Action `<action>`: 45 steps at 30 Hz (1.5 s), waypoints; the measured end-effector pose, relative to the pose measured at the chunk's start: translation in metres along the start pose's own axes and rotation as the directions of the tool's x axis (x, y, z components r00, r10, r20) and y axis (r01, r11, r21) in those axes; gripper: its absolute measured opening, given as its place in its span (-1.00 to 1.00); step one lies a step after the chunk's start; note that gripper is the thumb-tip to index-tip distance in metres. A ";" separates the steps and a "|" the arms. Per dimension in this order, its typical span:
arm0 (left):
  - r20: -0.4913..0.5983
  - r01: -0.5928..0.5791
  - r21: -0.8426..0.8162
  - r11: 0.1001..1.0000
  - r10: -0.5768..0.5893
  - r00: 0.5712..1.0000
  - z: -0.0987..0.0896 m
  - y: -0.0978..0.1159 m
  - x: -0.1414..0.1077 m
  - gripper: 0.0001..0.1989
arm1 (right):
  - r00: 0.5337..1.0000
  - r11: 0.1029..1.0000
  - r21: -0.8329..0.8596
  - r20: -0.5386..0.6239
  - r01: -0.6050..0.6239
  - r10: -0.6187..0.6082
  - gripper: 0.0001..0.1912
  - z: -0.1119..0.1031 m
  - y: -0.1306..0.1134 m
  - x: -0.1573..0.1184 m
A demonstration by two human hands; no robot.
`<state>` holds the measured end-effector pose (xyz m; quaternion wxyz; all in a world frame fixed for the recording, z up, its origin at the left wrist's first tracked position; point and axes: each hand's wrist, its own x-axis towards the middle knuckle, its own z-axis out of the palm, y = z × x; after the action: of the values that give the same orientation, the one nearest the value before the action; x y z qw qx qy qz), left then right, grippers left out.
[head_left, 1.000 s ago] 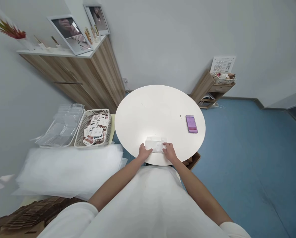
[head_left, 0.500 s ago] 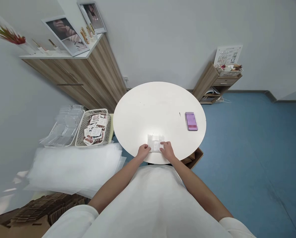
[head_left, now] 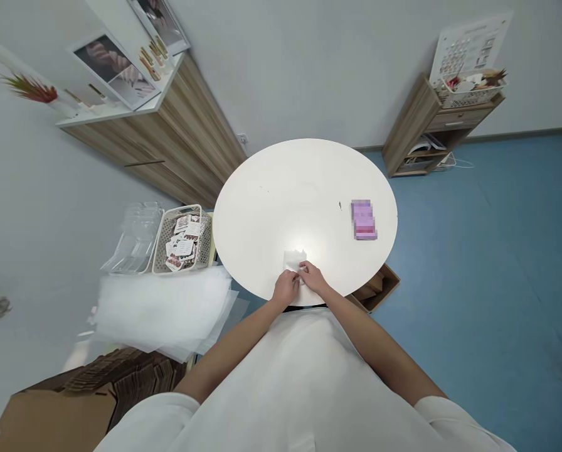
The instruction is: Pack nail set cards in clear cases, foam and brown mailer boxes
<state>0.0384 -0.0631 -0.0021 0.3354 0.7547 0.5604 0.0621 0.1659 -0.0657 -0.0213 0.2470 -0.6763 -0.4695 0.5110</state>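
Observation:
A small white packet, seemingly wrapped in thin foam sheet [head_left: 292, 257], lies at the near edge of the round white table [head_left: 304, 176]. My left hand [head_left: 286, 287] closes on its near left part, fingers bent over the wrap. From the right, my right hand [head_left: 312, 277] pinches the packet's right side with thumb and fingertips. The two hands almost meet above the packet and cover its near half. What is inside the wrap is hidden.
On the table's right lies a purple pixelated object [head_left: 364, 221]. At left are a basket of printed cards [head_left: 182, 242], clear plastic trays [head_left: 137, 238] and stacked white foam sheets [head_left: 161, 307]. Below are flattened cardboard [head_left: 59, 408] and an open carton [head_left: 379, 289].
My left hand has moved right and over the packet, and the hands are closer together. The packet looks narrower, its right side folded inward. The camera view has shifted slightly.

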 end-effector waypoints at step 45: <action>0.127 -0.084 -0.056 0.995 0.091 0.988 -0.034 -0.018 0.009 -0.67 | 0.836 0.591 -0.599 0.459 0.540 -0.300 -0.80 -0.035 -0.025 0.012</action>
<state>0.0117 -0.0379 0.0112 0.3870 0.7723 0.5021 0.0420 0.1888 -0.0386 0.0058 0.0059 -0.4962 -0.8089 0.3152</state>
